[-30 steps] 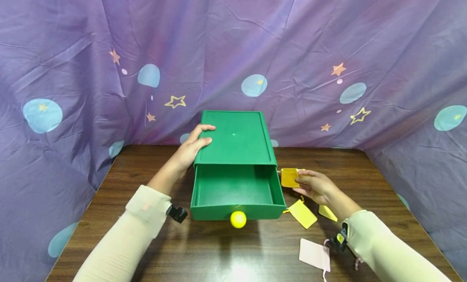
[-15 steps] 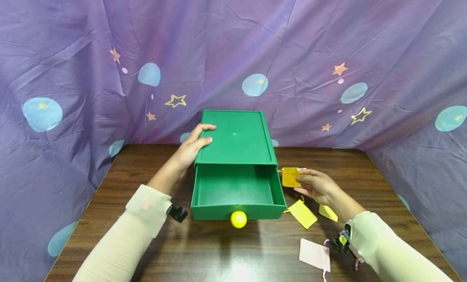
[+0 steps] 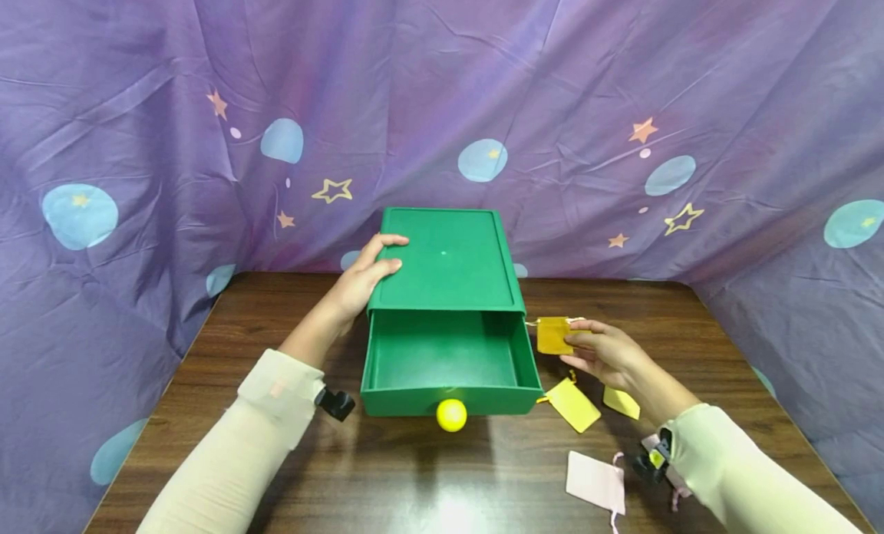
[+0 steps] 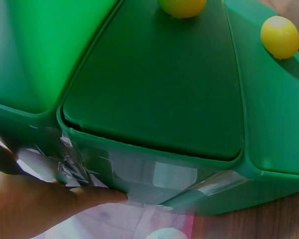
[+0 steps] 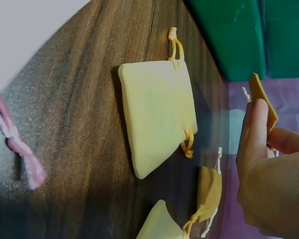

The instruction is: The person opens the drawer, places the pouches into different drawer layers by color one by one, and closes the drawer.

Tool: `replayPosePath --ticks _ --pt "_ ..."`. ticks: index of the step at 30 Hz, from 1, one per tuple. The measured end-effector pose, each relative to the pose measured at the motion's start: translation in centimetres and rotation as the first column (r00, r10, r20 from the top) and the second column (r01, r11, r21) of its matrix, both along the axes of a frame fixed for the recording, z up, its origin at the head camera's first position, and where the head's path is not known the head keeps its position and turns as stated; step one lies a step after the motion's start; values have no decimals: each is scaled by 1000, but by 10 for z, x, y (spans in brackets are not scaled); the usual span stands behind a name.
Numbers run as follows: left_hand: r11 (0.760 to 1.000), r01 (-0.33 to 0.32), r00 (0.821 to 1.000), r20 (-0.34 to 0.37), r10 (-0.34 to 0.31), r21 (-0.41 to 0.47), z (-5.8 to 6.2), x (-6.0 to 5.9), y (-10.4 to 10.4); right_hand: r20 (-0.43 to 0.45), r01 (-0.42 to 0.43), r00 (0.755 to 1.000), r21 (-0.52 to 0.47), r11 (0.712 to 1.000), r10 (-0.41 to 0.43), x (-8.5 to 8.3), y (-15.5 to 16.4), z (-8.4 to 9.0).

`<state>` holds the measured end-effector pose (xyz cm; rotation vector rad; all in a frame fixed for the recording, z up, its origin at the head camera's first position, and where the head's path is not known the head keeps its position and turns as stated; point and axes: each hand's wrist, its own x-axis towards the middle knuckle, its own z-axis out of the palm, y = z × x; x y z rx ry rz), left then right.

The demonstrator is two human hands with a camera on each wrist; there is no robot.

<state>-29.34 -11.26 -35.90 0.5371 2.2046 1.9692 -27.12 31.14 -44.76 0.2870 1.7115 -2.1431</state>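
Observation:
My left hand (image 3: 354, 290) rests on the left side of a green drawer unit (image 3: 445, 262), with fingertips lying on its top. In the left wrist view the thumb (image 4: 97, 198) lies along clear tape on the side of the unit. The top drawer (image 3: 449, 402) stands pulled out, its round yellow knob (image 3: 452, 416) facing me; nothing is visible inside it. To the right of that drawer, my right hand (image 3: 608, 355) pinches a golden-orange drawstring pouch (image 3: 552, 335) by its right edge, above the table. The right wrist view shows this pouch edge-on between fingers and thumb.
Two pale yellow pouches (image 3: 572, 405) (image 3: 621, 402) lie below my right hand. A pink pouch (image 3: 595, 479) is nearer, and another pink one (image 3: 677, 484) is partly hidden by my sleeve. The right wrist view has a second orange pouch (image 5: 210, 191). A purple curtain (image 3: 442, 97) hangs behind the table.
My right hand has shifted slightly to the right, carrying the golden-orange pouch a little away from the drawer. The left hand and the drawer unit stay put.

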Motion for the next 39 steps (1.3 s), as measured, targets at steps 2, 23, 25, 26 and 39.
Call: replayPosePath --ticks 2,23,25,26,39 --pt "1000 -1 1000 3 1 3 -1 -1 0 -6 -5 1000 0 1000 5 1 0 1" --pt "1000 -12 999 -33 12 -12 -1 0 1 -56 -47 997 -37 998 44 14 -2 16" --pt "1000 -15 999 -34 15 -14 -1 0 1 -66 -58 996 -34 998 56 15 -3 19" --pt "1000 -19 999 -32 18 -16 -1 0 1 -70 -63 996 -35 997 60 16 -4 20" --pt "999 -44 999 -13 44 -28 -2 -1 1 -152 -111 984 -136 984 90 31 -12 36"
